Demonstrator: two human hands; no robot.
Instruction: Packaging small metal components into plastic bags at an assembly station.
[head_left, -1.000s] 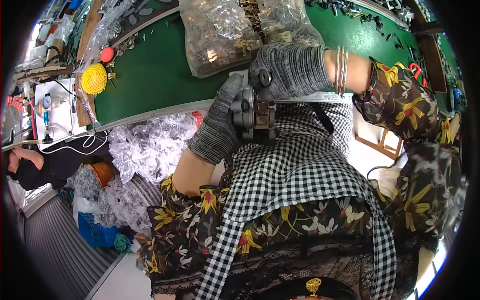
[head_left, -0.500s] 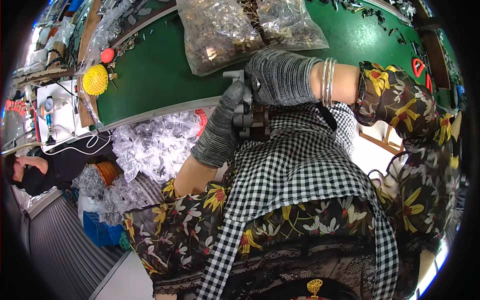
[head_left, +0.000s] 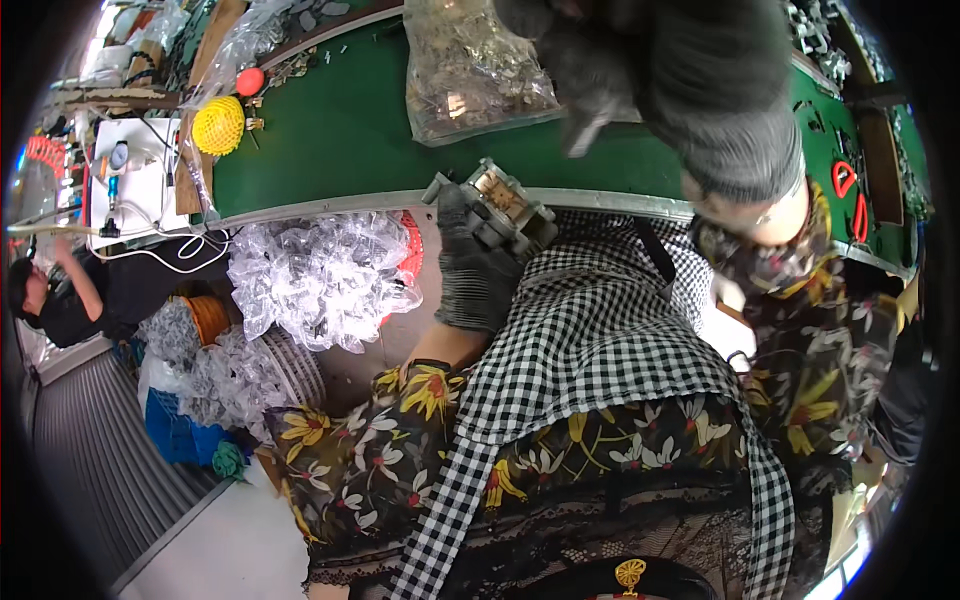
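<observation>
My left hand (head_left: 472,262), in a grey knitted glove, is closed around a small grey metal mechanism (head_left: 510,207) at the bench's front edge. Brass-coloured parts show in the mechanism's upturned side. My right hand (head_left: 700,90), gloved the same way, is raised high over the bench and smeared by motion. A light grey tip (head_left: 585,135) sticks out below it; whether that is a finger or a thing held cannot be made out. Behind the mechanism lies a clear plastic bag (head_left: 478,80) of small metal pieces, its right part hidden by my right hand.
The green bench top (head_left: 320,130) has a metal front edge. A yellow knobbly ball (head_left: 218,126) and a red ball (head_left: 250,82) sit at its left; red-handled scissors (head_left: 848,180) lie right. Clear plastic pieces (head_left: 320,280) fill a container below. Another person (head_left: 100,295) is at far left.
My right hand has left the mechanism and risen up and to the right. My left hand has turned the mechanism, bringing its brass-coloured side up. The view has shifted slightly.
</observation>
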